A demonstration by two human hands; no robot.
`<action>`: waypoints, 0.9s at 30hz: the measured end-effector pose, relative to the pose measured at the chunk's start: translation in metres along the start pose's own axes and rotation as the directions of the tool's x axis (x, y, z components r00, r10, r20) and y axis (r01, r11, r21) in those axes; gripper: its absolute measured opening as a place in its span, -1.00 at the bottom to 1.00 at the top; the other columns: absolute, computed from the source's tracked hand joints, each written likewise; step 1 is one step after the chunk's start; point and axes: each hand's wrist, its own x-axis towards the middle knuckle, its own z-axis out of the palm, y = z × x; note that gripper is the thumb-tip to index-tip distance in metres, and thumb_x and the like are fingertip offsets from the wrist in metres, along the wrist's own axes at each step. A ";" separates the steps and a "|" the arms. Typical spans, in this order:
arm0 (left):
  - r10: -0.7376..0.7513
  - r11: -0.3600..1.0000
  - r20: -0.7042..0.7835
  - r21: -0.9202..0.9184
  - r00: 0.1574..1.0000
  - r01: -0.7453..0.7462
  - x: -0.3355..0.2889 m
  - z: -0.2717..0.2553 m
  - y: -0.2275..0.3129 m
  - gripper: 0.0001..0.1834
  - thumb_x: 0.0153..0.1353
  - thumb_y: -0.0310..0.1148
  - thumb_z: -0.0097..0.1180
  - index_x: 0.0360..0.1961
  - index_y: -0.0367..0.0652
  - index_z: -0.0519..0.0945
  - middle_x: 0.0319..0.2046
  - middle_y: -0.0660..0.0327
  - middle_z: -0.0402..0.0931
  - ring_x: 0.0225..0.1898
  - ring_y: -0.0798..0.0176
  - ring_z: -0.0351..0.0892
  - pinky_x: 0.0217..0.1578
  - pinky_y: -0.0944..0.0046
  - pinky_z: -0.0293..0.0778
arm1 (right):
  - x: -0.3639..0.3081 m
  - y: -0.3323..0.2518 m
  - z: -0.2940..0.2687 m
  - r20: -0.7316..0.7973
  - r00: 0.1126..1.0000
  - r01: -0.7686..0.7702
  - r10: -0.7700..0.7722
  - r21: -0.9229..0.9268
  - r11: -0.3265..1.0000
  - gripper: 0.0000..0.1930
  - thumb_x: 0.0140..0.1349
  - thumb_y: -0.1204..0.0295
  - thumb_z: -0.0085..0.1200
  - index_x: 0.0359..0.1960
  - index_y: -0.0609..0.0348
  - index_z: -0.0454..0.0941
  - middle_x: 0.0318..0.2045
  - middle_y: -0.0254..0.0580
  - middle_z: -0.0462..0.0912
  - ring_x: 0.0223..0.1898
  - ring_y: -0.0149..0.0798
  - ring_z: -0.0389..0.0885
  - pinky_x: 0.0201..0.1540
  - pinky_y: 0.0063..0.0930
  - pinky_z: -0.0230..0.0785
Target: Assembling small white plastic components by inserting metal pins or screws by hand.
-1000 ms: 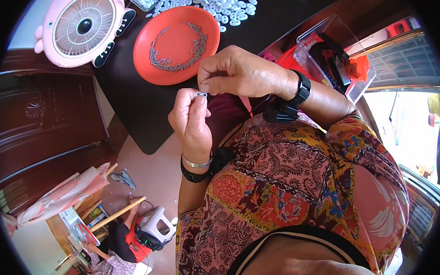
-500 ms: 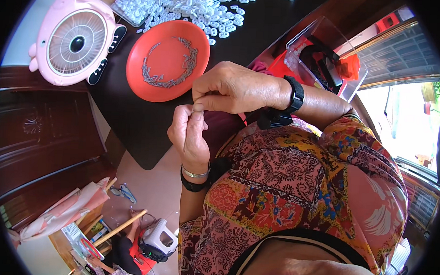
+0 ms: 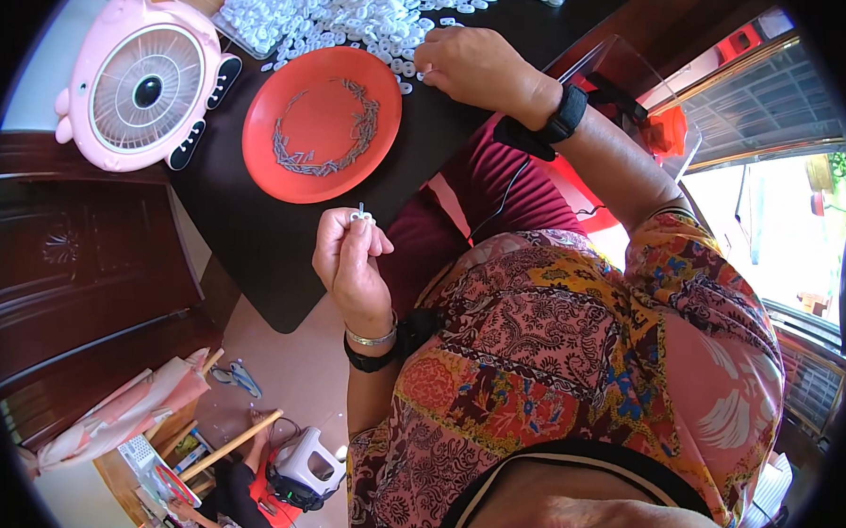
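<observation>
"Pinching the white piece [image 3: 365, 218] at the very fingertips, the left hand [image 3: 352, 261] stood near the edge of the counter [image 3: 254, 247]. Why so far out on the fingers?"

"Probably to leave its top bare: a thin grey pin [image 3: 361, 208] stuck up there, and a deeper grip would likely have covered both. Whether the pin sat in a hole was too small to tell"

"And the right hand [image 3: 483, 68]?"

"Out over the counter, just by the loose edge of the white heap [image 3: 302, 18], fingers bent and drawn close to the thumb. I couldn't tell whether they held anything"

"Why a dish [image 3: 321, 118] for the pins [image 3: 365, 127]?"

"I'd guess its raised rim stopped them rolling off; they lay in a broken ring around a bare middle. It sat between the fan [image 3: 147, 90] and the right hand, near enough to both hands, I'd judge"

"What differed from half a second before?"

"Then the hands met, fingertips together, hiding the piece. Now they were well apart: the right had gone to the heap, the left stayed low in its pinch, and piece and pin showed. Dish and fan stood much as they had"
</observation>
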 end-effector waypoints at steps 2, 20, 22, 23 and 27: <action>0.009 0.999 -0.001 -0.046 1.000 -0.009 -0.001 -0.002 -0.001 -0.88 0.26 -0.48 -0.10 -0.43 -0.25 0.39 -0.65 0.33 0.22 -0.62 0.48 0.22 -0.54 0.45 0.24 | 0.002 0.000 0.004 -0.017 1.000 0.001 -0.001 -0.011 1.000 -0.89 0.14 0.39 0.03 -0.33 0.08 0.55 -0.35 -0.20 0.57 -0.25 -0.09 0.59 -0.21 -0.26 0.44; -0.007 0.999 0.017 -0.036 1.000 0.007 -0.003 0.003 0.002 -0.88 0.27 -0.49 -0.10 -0.44 -0.26 0.37 -0.65 0.32 0.23 -0.61 0.47 0.24 -0.52 0.43 0.28 | -0.006 -0.007 0.001 0.014 0.999 0.028 -0.030 0.122 0.992 -0.85 0.07 0.47 0.07 -0.30 0.18 0.52 -0.31 -0.11 0.55 -0.23 -0.05 0.57 -0.17 -0.24 0.43; -0.009 1.000 0.028 -0.026 1.000 0.010 -0.002 0.004 0.001 -0.88 0.27 -0.50 -0.10 -0.44 -0.26 0.38 -0.66 0.32 0.23 -0.61 0.47 0.24 -0.51 0.43 0.29 | -0.011 -0.006 0.006 -0.040 0.999 0.028 -0.021 0.187 0.982 -0.85 0.05 0.48 0.09 -0.31 0.19 0.52 -0.33 -0.11 0.55 -0.25 -0.04 0.57 -0.18 -0.25 0.43; -0.010 1.000 0.034 -0.018 0.999 0.010 -0.002 0.005 0.000 -0.88 0.27 -0.50 -0.10 -0.43 -0.26 0.38 -0.66 0.33 0.23 -0.60 0.47 0.25 -0.51 0.43 0.29 | -0.012 -0.005 0.008 -0.092 0.996 0.036 -0.014 0.250 0.967 -0.85 0.04 0.48 0.11 -0.33 0.19 0.51 -0.35 -0.10 0.55 -0.27 -0.03 0.57 -0.19 -0.26 0.43; -0.011 1.000 0.049 -0.003 0.999 0.011 -0.001 0.008 0.000 -0.88 0.27 -0.49 -0.10 -0.43 -0.26 0.38 -0.65 0.32 0.25 -0.60 0.47 0.26 -0.50 0.42 0.31 | -0.026 -0.015 0.003 -0.100 0.995 0.015 0.028 0.407 0.913 -0.85 0.09 0.50 0.13 -0.29 0.23 0.51 -0.40 -0.18 0.57 -0.34 -0.15 0.59 -0.23 -0.35 0.44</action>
